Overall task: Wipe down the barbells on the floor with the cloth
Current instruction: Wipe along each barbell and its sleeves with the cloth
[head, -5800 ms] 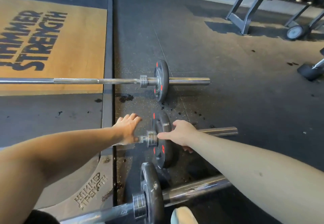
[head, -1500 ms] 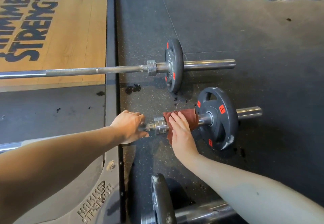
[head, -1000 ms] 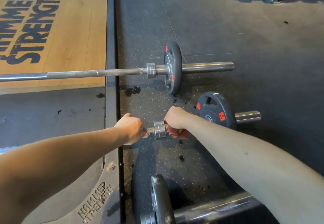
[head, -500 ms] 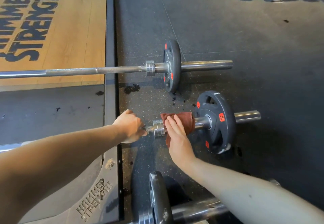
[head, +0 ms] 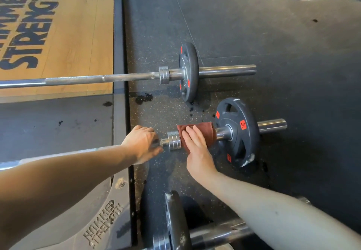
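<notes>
Your left hand [head: 142,144] has its grip closed around the shaft of the middle barbell [head: 271,125], just left of the ridged collar [head: 173,140]. That looks like a steadying hold: with the bar pinned, the sleeve cannot roll across the floor [head: 293,93] under the rubbing. Your right hand [head: 197,152] clasps nothing; its grip is wide, fingers straight and laid flat on the red-brown cloth [head: 205,132], pressing it down on the sleeve. The cloth is draped over the top of that sleeve, between the collar on its left and the black plate [head: 237,132] on its right, close against both, so it covers the short stretch the plate leaves bare. The plate sits partway out along the sleeve, leaning a little, with bare steel showing beyond it to the right; I judge that stretch and the plate's scuffed near rim are yet to be wiped. A flat palm suits a rub over the top, though the underside will likely need the cloth wrapped round. The far barbell [head: 226,71] lies parallel, its shaft reaching left over the wooden platform [head: 58,44], and the near barbell [head: 218,234] lies partly under your right forearm, both apart from your hands.
</notes>
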The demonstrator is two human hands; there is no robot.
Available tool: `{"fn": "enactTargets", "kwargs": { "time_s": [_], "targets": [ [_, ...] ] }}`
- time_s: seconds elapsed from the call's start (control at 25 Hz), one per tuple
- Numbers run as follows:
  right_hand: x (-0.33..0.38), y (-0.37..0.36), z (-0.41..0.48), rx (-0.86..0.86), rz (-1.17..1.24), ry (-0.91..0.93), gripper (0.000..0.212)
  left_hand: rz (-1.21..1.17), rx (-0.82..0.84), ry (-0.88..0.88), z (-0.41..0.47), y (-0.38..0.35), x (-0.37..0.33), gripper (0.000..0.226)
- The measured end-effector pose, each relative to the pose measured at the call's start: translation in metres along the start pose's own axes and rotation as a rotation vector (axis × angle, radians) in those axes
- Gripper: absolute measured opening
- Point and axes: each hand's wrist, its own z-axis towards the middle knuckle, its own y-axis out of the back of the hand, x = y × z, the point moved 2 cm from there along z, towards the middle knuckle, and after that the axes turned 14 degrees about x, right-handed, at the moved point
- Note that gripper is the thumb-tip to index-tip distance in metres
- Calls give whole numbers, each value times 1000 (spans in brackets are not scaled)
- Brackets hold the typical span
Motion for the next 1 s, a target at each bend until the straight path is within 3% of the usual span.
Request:
{"fn": "enactTargets", "kwargs": {
  "time_s": [0.16, 0.32, 0.4, 0.52, 0.68, 0.84, 1.0],
  "targets": [
    [13, 38, 38, 143, -25, -110, 61, -4, 49, 42, 5, 6, 3, 52],
    [9, 62, 58, 337, 87, -188, 52, 40, 119, 111, 13, 9, 4, 89],
    [3, 61, 61, 327, 140, -196, 56, 22, 96, 154, 17, 12, 3, 106],
    [-2, 41, 49, 125, 72, -68, 60, -25, 58, 141, 20, 13, -8, 118],
    [0, -12, -3, -36, -33, 37, 76, -63, -4, 110, 18, 13, -6, 90],
    [-2, -15, -18, -73, 133, 69, 66, 3, -50, 47, 14, 10, 2, 45],
    [-35, 18, -5, -35, -63, 1, 76, -13, -62, 28, 10, 5, 0, 43]
  ]
}}
